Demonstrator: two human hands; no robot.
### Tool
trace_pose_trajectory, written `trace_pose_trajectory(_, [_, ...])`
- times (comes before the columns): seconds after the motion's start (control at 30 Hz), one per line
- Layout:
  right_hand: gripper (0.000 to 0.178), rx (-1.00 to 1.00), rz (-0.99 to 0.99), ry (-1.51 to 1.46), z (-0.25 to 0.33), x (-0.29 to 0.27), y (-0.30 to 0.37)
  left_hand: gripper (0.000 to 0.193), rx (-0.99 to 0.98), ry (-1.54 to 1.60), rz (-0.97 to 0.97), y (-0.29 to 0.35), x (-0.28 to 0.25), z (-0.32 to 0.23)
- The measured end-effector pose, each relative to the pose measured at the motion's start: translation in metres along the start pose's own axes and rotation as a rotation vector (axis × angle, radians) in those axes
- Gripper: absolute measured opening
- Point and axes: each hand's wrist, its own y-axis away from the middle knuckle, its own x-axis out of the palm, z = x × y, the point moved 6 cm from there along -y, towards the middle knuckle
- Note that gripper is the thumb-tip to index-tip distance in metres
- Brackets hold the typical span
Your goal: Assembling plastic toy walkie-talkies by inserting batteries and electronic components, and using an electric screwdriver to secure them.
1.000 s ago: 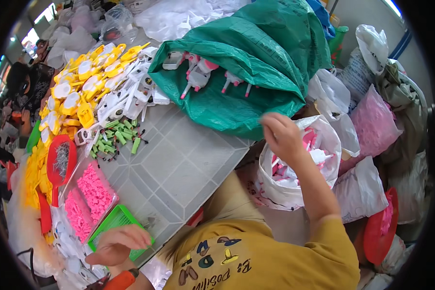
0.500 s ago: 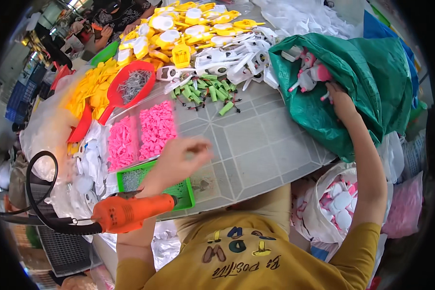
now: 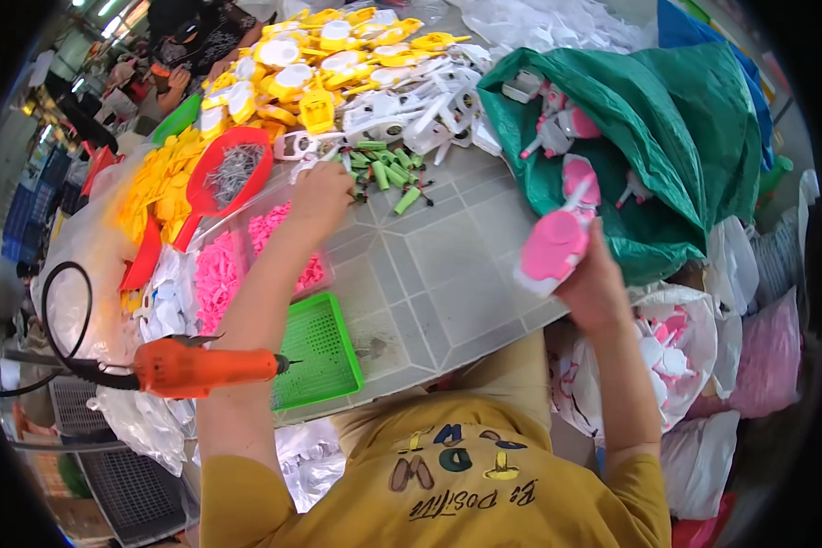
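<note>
In my right hand is a pink-and-white plastic toy body with a rounded end, held over the table's right side, in front of the open green bag. My left hand is at the near edge of a pile of small green cylinders with wires, beside a white plastic part. Its fingers are bent together and the fingertips are partly hidden, so I cannot make out what is in them. An orange electric screwdriver hangs across my left forearm.
A green tray and bins of pink pieces lie near my left arm. Behind are a red scoop of screws and yellow-and-white parts. A white sack stands at right. Another person sits far left.
My right hand has come out of the green bag with the pink-and-white toy body. My left hand has moved forward from near the green tray to the green cylinders.
</note>
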Motion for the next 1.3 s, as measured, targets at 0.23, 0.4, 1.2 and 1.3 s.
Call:
trace_pose_trajectory(0.23, [0.061, 0.295, 0.131, -0.277, -0.085, 0.025, 0.018, 0.013, -0.169, 0.848, -0.151, 0.031, -0.027, -0.026])
trace_pose_trajectory(0.4, [0.058, 0.177, 0.181, -0.164, -0.091, 0.029, 0.025, 0.011, -0.324, 1.244, 0.066, 0.073, -0.036, -0.085])
trace_pose_trajectory(1.2, [0.054, 0.348, 0.316, -0.352, -0.133, 0.06, 0.034, 0.018, -0.223, 1.033, -0.102, 0.14, -0.071, -0.194])
trace_pose_trajectory(1.3, [0.051, 0.434, 0.307, -0.551, -0.126, 0.059, 0.041, 0.019, -0.197, 0.887, -0.159, 0.141, -0.074, -0.193])
